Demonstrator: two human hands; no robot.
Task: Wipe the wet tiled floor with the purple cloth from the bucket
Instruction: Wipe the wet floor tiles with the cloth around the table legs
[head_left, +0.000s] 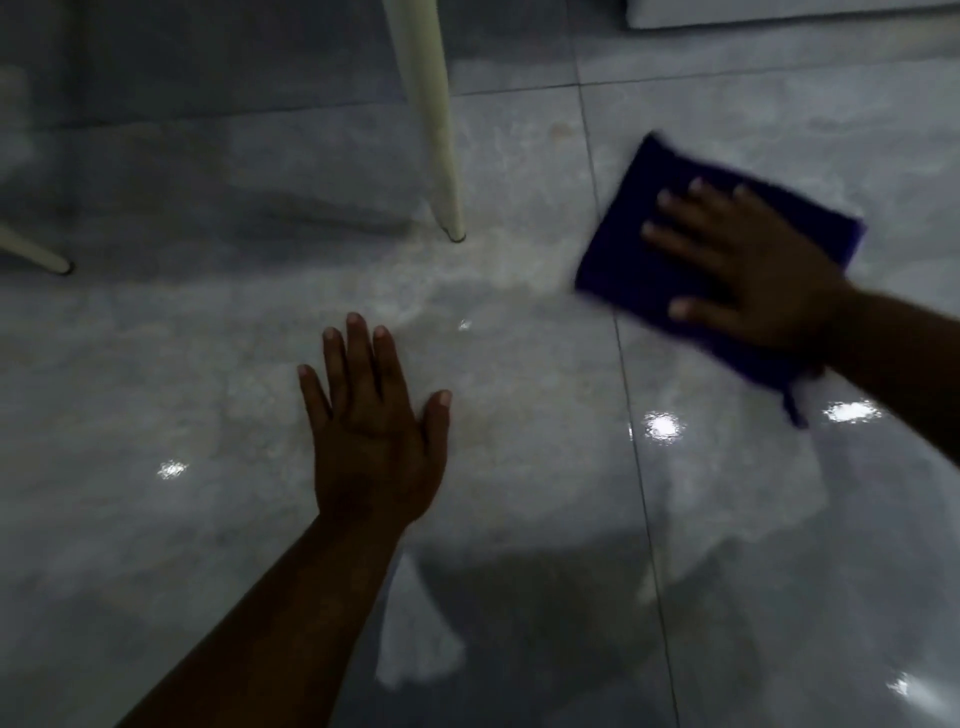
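Note:
The purple cloth (639, 249) lies folded flat on the grey tiled floor (519, 493) at the right. My right hand (748, 270) presses down on it with fingers spread, covering its middle. My left hand (371, 421) rests palm down on the bare wet floor at the centre, fingers apart, holding nothing. The tiles shine with wet patches and light reflections. No bucket is in view.
A cream chair leg (436, 135) stands on the floor left of the cloth, its foot near the centre top. Another leg tip (36, 254) shows at the left edge. A pale ledge or furniture base (779, 13) runs along the top right.

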